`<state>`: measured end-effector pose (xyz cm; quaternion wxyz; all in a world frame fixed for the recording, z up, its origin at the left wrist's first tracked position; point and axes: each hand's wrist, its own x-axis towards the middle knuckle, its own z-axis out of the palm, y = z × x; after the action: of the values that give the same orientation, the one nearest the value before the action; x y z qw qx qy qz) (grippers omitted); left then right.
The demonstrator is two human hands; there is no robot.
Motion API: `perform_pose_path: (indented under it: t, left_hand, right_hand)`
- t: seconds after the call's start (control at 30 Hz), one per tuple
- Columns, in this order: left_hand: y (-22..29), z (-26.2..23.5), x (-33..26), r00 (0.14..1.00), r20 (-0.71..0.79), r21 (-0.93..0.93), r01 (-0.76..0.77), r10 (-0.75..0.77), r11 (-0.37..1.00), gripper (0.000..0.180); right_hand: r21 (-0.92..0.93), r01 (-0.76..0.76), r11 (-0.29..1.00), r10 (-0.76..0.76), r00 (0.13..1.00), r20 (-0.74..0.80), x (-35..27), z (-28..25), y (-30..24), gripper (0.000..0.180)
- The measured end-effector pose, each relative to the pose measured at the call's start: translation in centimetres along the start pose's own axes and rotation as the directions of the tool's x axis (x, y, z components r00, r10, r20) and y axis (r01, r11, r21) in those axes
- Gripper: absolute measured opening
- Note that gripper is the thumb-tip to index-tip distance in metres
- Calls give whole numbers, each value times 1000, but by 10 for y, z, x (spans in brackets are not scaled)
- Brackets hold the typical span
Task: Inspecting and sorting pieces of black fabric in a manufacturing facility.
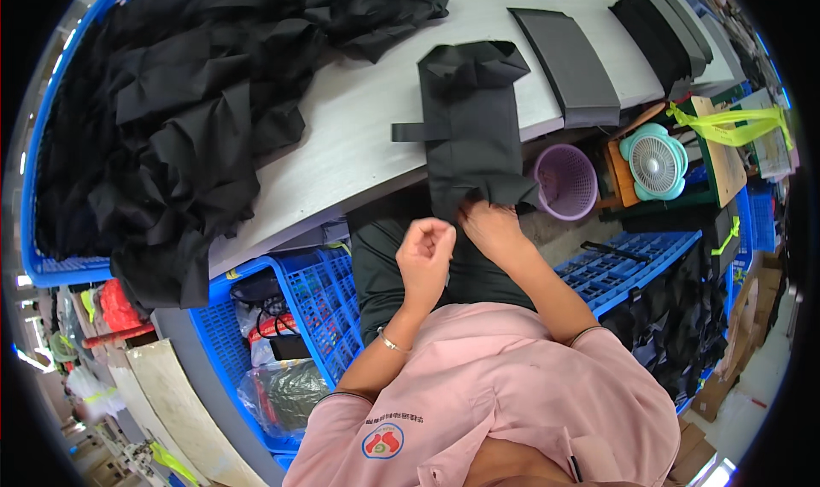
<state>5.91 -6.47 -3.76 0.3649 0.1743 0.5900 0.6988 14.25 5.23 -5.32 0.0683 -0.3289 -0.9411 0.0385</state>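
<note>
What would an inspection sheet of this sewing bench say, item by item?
Surface: grey table, mostly covered.
Job's things: black fabric piece with a side strap, hanging over the table edge.
Clutter: heap of black cloth; folded grey panels.
Hands: right hand pinches the piece's lower edge; left hand raised in a closed fist, contents unclear.
Cables: nothing seen.
Surroundings: blue crates, purple basket, small fan.
</note>
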Motion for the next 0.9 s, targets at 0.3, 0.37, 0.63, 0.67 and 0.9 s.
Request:
perform_pose_path:
  t: [0.3,0.37,0.63,0.67,0.9]
  left_hand:
    - [9,-25,22,983,130,-280,163,-131,946,54]
    - [-8,-19,24,990,112,-317,115,-83,941,51]
    - [14,-7,-1,972,211,-221,-52,100,974,63]
    - [16,-9,-4,965,259,-245,35,30,969,60]
    - [17,-31,-4,890,446,-541,351,-93,765,47]
  right_hand:
    - [440,221,870,-391,854,343,-83,-24,-10,19]
    - [713,106,693,-377,896,234,-72,-89,-21,16]
    - [794,-28,608,332,916,-223,-34,-92,34,29]
    - [882,-121,455,241,970,9,-30,-86,42,25]
    - [821,-346,-455,-129,937,324,-36,-25,67,33]
